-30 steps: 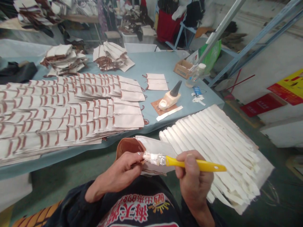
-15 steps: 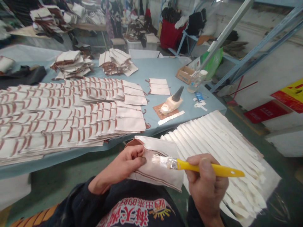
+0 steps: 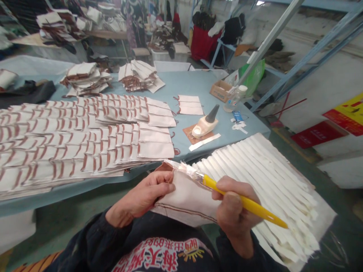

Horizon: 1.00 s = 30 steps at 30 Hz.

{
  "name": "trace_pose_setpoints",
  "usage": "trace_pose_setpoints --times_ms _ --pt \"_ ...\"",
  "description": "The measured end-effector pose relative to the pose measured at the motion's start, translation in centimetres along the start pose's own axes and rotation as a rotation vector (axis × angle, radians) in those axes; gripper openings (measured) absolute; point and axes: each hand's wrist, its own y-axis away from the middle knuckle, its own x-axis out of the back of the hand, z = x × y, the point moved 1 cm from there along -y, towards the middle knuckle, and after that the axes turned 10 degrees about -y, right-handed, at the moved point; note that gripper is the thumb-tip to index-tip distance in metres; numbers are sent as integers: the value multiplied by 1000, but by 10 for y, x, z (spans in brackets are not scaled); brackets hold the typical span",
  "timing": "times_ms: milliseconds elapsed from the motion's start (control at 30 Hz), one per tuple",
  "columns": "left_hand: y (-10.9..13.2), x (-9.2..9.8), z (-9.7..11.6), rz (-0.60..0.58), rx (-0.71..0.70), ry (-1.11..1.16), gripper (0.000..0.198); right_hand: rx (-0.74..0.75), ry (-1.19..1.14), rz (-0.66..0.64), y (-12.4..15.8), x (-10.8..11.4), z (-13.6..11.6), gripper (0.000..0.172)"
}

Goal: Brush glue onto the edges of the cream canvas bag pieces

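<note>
My left hand pinches the left end of a pale stitched fabric piece, held in front of my body. In my right hand is a yellow-handled brush, its handle slanting down to the right. The brush's whitish bristles touch the upper edge of the piece, near its brown-lined corner. To the right lie long white strips side by side on a sheet. Overlapping rows of similar pale pieces with brown edges cover the left of the table.
On the blue table are a bottle with a dark cone-shaped top, a clear jar, a small carton and fabric stacks. A metal frame slants at the right.
My right hand has moved left, and the brush tip has gone up from the middle of the piece to its upper edge. My left hand keeps its hold.
</note>
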Motion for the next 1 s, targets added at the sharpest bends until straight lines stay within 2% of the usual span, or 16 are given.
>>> trace_pose_setpoints --times_ms 67,200,333,467,600,667,800,900,1000 --pt "0 1 0 -3 4 11 33 0 -20 -8 1 1 -1 19" --pt "-2 5 -2 20 25 -3 32 -4 9 -130 0 -3 1 16" --pt "-4 8 -3 14 7 1 31 27 -15 -45 -2 -6 3 18" --pt "-6 8 -1 25 40 26 34 -4 29 -124 -2 -13 6 19" --pt "-8 6 4 -11 51 28 41 22 25 52 -3 -16 12 20" --pt "-9 5 6 -37 48 35 41 14 105 104 -3 -17 17 19" --pt "-13 3 6 -59 42 11 37 -48 294 51 0 -20 28 19" --pt "-18 -1 7 -88 40 -23 35 -6 349 -20 2 -23 34 17" --pt "-20 -4 14 -108 29 -39 35 36 362 3 1 -20 34 17"
